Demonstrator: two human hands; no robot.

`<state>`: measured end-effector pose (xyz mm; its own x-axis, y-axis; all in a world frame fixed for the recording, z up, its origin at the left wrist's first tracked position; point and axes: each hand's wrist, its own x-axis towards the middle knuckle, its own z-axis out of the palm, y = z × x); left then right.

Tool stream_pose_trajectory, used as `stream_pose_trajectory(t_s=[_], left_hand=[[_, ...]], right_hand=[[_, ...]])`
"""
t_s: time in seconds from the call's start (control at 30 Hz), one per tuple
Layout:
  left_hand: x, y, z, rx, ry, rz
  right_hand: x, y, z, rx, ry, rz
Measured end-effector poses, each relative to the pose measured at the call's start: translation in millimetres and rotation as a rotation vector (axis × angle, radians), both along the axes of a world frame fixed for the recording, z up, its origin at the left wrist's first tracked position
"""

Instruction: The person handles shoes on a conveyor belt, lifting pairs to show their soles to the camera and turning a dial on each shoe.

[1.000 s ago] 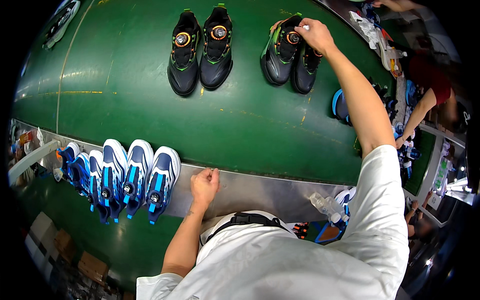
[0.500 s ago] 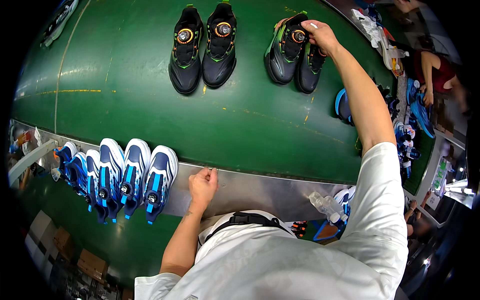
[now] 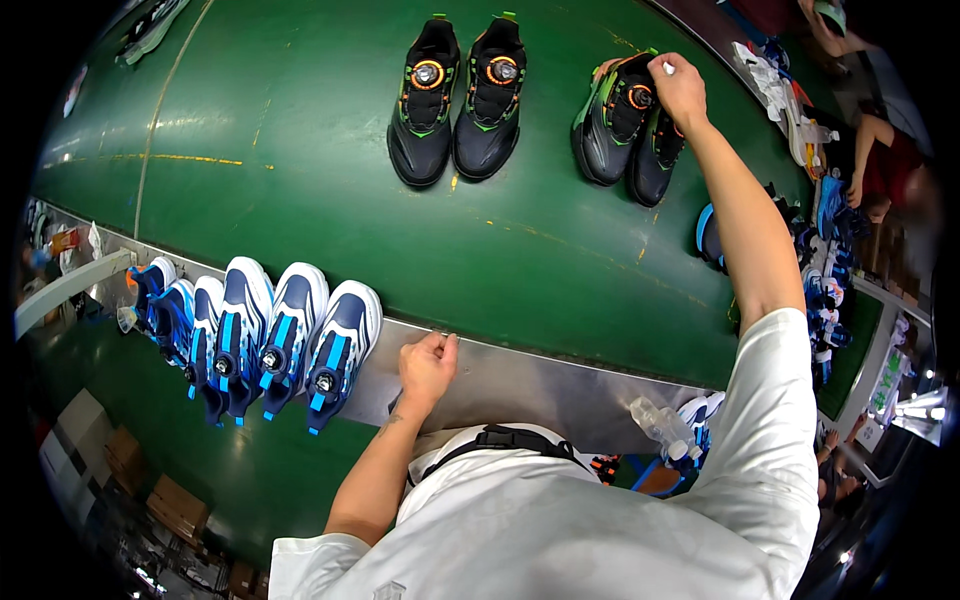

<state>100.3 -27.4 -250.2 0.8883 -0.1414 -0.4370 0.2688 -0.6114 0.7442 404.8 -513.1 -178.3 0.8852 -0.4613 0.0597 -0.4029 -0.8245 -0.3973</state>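
Note:
Out over the green work surface (image 3: 330, 250), my right hand (image 3: 682, 92) is closed at the heel collar of a black sneaker (image 3: 615, 125) with green and orange trim. Something small and white shows between its fingertips; its kind I cannot make out. The sneaker's mate (image 3: 655, 165) stands partly behind that hand and shoe. To their left is a matching pair, a black sneaker (image 3: 425, 125) beside another black sneaker (image 3: 488, 125), each with a round dial. My left hand (image 3: 428, 370) is closed in a pinch by the metal edge; whatever its fingertips hold is hidden.
Several blue-and-white sneakers (image 3: 297, 310) lean along the metal ledge (image 3: 520, 385) at left. Clear plastic bottles (image 3: 663, 425) lie on the ledge at right. A dark blue-rimmed shoe (image 3: 708, 235) sits near my right forearm. A co-worker's arm (image 3: 865, 150) shows at far right.
The whole scene has shifted right in the picture as the view turned. My right hand stays at the same sneaker's collar, and my left hand stays closed by the metal edge.

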Motion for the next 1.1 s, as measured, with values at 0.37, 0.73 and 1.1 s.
stream_pose_trajectory(t_s=[0.37, 0.73, 1.1], left_hand=[[-2, 1, -1, -0.026, 0.042, 0.052], [-3, 1, -3, -0.003, -0.011, 0.040], [-4, 2, 1, -0.002, -0.023, 0.010]], right_hand=[[55, 127, 5, 0.159, 0.166, 0.748], [68, 140, -12, 0.059, 0.402, 0.432], [44, 125, 19, 0.300, 0.552, 0.684]])
